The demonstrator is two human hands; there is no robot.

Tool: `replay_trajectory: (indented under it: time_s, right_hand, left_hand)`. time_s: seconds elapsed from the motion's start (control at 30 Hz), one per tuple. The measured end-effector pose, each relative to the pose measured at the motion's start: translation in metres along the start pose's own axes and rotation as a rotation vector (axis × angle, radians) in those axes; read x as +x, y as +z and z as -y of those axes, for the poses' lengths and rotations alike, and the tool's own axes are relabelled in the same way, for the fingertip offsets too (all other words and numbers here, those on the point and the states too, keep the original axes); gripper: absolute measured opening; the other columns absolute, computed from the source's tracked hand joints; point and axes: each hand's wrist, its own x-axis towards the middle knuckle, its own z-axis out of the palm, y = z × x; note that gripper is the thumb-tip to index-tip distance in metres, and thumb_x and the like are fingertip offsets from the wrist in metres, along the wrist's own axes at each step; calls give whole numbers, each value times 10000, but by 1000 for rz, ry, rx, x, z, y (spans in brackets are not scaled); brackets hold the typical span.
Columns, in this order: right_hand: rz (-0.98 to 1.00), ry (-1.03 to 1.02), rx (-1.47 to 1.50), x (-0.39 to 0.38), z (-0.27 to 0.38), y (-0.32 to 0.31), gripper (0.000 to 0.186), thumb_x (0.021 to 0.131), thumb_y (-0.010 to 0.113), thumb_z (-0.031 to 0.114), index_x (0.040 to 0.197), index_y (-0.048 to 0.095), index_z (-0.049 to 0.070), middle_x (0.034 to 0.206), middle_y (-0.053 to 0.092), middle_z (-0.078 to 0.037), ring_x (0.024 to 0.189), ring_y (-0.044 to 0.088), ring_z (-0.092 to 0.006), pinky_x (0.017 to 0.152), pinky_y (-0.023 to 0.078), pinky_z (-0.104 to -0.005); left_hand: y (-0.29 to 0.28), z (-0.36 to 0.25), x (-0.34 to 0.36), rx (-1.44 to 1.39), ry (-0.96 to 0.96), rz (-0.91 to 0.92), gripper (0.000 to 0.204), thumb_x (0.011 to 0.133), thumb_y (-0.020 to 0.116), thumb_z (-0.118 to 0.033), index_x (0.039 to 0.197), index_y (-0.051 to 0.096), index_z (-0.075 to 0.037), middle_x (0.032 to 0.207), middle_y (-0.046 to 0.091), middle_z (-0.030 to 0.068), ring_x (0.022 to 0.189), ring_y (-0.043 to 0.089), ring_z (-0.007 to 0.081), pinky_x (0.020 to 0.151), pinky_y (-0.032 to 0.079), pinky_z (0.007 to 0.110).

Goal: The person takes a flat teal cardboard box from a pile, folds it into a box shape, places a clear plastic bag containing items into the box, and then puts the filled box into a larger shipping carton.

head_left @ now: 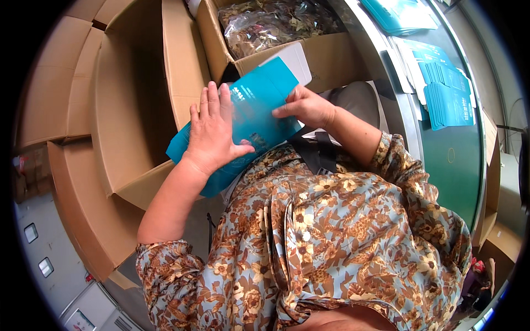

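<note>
A teal folding carton [265,118] with a white end flap [298,63] slants across in front of my body. Across its face lies my left hand [212,127], flat, with fingers extended and the thumb apart. My right hand [309,107] grips the carton's right edge, its thumb on the printed face and the other fingers partly hidden. The carton looks flattened or only slightly opened; its far lower side is covered by my left hand and forearm.
A large open cardboard box [130,105] stands at the left. Beyond the carton, another cardboard box [326,58] holds clear plastic bags of brownish, leaf-like contents [270,25]. On the green-topped table [450,171] at the right lie stacks of teal flat cartons [447,102] and more teal packaging [400,14].
</note>
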Motion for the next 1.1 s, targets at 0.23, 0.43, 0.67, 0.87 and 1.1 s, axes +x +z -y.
replay_trajectory:
  time_s: [0.23, 0.43, 0.67, 0.87, 1.1]
  right_hand:
    - [47, -25, -301, -9, 54, 37, 109, 862, 707, 80, 895, 691, -23, 856, 719, -59, 789, 653, -116, 756, 526, -255]
    - [-589, -920, -525, -49, 35, 2, 345, 948, 580, 83, 1277, 550, -13, 1306, 567, -155, 1227, 548, -232, 1032, 429, -364]
    - [-279, -1193, -686, -7, 93, 30, 730, 916, 658, 275, 1514, 324, 22, 1597, 224, -229, 1476, 232, -376, 1184, 207, -469]
    - [-298, -1348, -998, 8, 112, 37, 701, 862, 677, 183, 1475, 376, 24, 1515, 401, -213, 1418, 306, -402, 1158, 233, -496]
    - [-243, -1410, -793, 15, 97, 59, 429, 862, 591, 149, 1269, 494, 51, 1312, 560, -180, 1301, 420, -376, 1147, 227, -512]
  left_hand:
    - [-8, 28, -7, -423, 19, 50, 1122, 656, 885, -388, 1477, 286, 87, 1393, 492, 281, 1260, 525, 406, 1062, 436, 437]
    - [-23, 52, -6, -668, -95, -363, 925, 746, 856, -258, 1462, 366, 64, 1324, 582, 239, 1180, 617, 310, 988, 492, 365]
    - [-18, 19, 18, -1150, 4, -419, 788, 810, 832, -194, 1452, 414, -14, 1200, 635, 112, 1038, 636, 190, 919, 513, 318]
    - [-20, 25, 18, -1283, 174, -507, 893, 811, 802, -135, 1494, 233, -43, 1349, 506, 131, 1250, 500, 244, 1035, 422, 378]
    - [-33, 33, 7, -1170, 319, -718, 883, 825, 785, -189, 1497, 229, -54, 1456, 399, 153, 1337, 441, 303, 1128, 340, 433]
